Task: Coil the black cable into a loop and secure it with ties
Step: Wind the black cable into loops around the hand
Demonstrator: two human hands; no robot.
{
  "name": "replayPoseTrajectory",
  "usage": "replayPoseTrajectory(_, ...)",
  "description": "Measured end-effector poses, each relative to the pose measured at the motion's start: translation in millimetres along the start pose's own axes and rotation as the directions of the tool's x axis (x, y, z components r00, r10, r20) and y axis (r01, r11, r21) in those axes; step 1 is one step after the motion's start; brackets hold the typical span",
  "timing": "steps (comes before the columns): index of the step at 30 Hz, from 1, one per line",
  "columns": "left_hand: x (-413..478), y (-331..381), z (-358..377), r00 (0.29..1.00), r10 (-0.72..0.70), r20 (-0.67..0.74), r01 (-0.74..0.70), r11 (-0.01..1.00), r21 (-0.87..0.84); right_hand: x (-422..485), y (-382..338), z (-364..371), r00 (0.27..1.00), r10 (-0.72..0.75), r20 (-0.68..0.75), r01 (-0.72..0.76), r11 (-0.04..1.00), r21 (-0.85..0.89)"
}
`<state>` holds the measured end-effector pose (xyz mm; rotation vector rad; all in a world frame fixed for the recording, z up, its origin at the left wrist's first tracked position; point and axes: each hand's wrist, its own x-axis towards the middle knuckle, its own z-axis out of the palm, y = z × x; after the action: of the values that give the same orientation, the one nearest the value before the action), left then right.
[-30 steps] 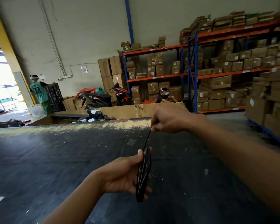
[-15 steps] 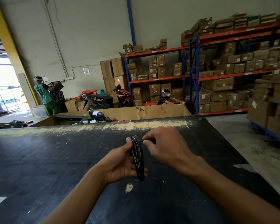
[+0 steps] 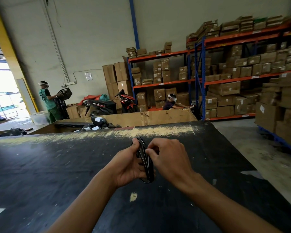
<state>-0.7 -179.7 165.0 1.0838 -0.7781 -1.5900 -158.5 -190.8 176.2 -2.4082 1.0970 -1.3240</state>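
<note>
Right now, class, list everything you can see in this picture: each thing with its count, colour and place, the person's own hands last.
black cable: one, black, coiled, held above the table
table: one, black, scuffed, foreground
cardboard bin: one, brown, behind the table
motorbikes: two, black and red, by the back wall
racks: orange and blue, back and right
boxes: many, brown, on racks and floor
crate: one, black, carried by a standing person, left
left hand: grips the coil
right hand: pinches the cable

Single view: wide-angle camera worn on the head, facing forward and down over a black table (image 3: 57,174). Left hand (image 3: 129,165), right hand (image 3: 168,157) and cable (image 3: 148,172) lie close, at centre; shelves (image 3: 225,78) stand far off at 2 o'clock, a doorway (image 3: 0,98) at 9.
</note>
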Motion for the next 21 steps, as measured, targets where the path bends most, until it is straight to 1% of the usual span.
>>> replayPoseTrajectory(5,-3,1,6,1.000,0.014,-0.007,-0.014,1.000,0.008,0,0,4,0.999,-0.032,0.003,0.032,0.999,-0.014)
replayPoseTrajectory(9,-4,2,5,0.999,0.024,-0.027,-0.025,1.000,-0.001,-7,3,7,0.998,-0.046,0.051,0.044,0.997,0.057)
replayPoseTrajectory(11,-4,2,6,1.000,0.019,-0.018,-0.019,1.000,-0.001,-9,4,8,1.000,-0.024,0.011,0.023,0.997,0.074)
replayPoseTrajectory(14,-3,1,9,1.000,0.018,-0.004,-0.018,1.000,0.004,-7,6,9,0.996,0.052,-0.075,-0.042,0.991,0.129)
replayPoseTrajectory(16,-4,1,11,1.000,0.024,0.005,-0.024,1.000,-0.003,-7,5,10,0.992,0.070,-0.101,-0.053,0.986,0.160)
replayPoseTrajectory(18,-3,1,14,0.999,0.035,-0.001,-0.035,0.999,-0.010,-10,4,13,0.992,0.051,-0.112,-0.033,0.987,0.159)
replayPoseTrajectory(21,-2,2,17,0.997,0.058,-0.048,-0.059,0.998,-0.032,-17,4,18,0.993,-0.003,-0.117,0.019,0.990,0.138)
